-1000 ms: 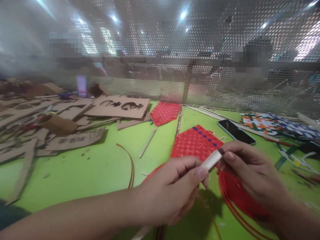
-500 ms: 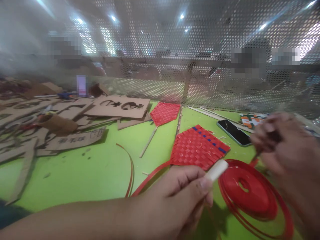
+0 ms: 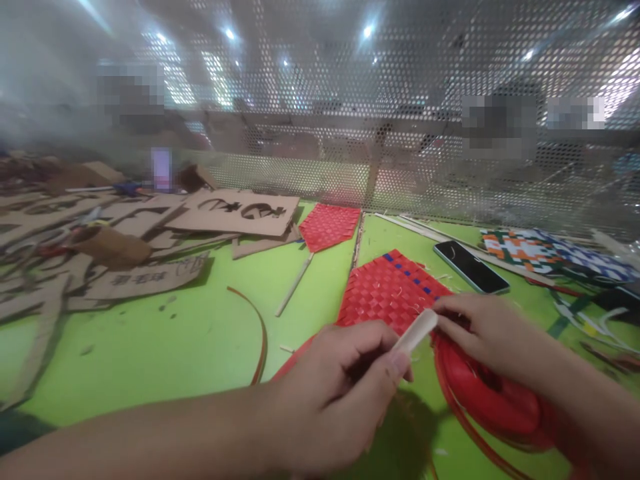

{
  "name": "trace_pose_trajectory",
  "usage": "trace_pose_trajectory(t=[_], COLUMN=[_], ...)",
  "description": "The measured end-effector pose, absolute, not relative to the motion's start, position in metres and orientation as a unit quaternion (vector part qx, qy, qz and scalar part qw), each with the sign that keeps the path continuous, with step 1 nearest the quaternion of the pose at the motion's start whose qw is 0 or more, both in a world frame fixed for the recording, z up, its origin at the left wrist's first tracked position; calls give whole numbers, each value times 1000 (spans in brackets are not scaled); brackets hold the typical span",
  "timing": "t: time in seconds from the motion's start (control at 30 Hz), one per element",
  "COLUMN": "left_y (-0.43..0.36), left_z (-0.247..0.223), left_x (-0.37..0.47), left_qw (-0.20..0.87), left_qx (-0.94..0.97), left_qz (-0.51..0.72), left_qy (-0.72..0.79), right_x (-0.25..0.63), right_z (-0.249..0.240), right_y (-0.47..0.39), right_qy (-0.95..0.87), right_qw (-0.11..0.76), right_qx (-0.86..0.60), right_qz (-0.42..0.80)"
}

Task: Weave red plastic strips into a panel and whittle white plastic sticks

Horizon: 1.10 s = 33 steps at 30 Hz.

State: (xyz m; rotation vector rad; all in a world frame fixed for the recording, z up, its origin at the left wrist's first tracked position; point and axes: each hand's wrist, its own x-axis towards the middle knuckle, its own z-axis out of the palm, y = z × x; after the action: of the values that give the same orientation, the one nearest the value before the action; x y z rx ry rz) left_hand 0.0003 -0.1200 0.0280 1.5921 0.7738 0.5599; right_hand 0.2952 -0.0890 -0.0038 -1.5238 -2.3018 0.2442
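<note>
My left hand [image 3: 350, 387], low in the centre, grips a pale whitish stick [image 3: 416, 332] between thumb and fingers, its end pointing up and right. My right hand [image 3: 475, 327] has its fingertips at the tip of that stick; the fingers are bent together, and whether they pinch anything is hidden. Just behind both hands lies a red woven piece [image 3: 375, 297] with a blue-dashed band. A coil of red strip [image 3: 505, 407] rests beneath my right hand and forearm. Farther back is a smaller red woven piece [image 3: 330, 227] on a thin stick.
A phone [image 3: 473, 267] lies right of the woven piece. Orange-and-white [image 3: 520, 248] and blue-and-white woven pieces [image 3: 590, 257] are at the right, near loose strips. Cut cardboard [image 3: 235, 212] and a cardboard tube [image 3: 113, 247] cover the left. A perforated screen [image 3: 300, 133] stands behind the green table [image 3: 190, 353].
My right hand has come in from the right to the stick's tip, uncovering the woven pieces behind it. My left hand still holds the stick, slightly farther left.
</note>
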Motion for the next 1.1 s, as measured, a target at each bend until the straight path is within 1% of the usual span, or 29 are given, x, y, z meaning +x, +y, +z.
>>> trace_pose_trajectory(t=[0.07,0.13,0.23,0.3,0.4,0.7,1.0,1.1], left_y=[-118,-115,-114,-113,-114,-118,-121,-120], left_z=[27,25,23,22,22,23,22,19], left_x=[-2,-3,-3,-3,-2,-3,1,1], left_qw=[558,522,476,451,440,444,417,383], left_qx=[718,740,767,783,794,807,820,837], left_qz=[245,252,266,271,265,231,225,246], left_qy=[335,340,339,332,325,314,320,303], right_x=[291,277,248,232,221,228,224,227], right_z=[3,13,28,33,32,8,8,5], right_y=[-93,-104,-124,-135,-142,-139,-141,-143], right_qy=[-803,-768,-695,-662,-627,-526,-465,-467], right_qw=[238,317,416,451,464,494,493,482], right_qx=[-543,-550,-531,-516,-519,-484,-495,-501], right_qz=[57,80,250,305,348,495,544,546])
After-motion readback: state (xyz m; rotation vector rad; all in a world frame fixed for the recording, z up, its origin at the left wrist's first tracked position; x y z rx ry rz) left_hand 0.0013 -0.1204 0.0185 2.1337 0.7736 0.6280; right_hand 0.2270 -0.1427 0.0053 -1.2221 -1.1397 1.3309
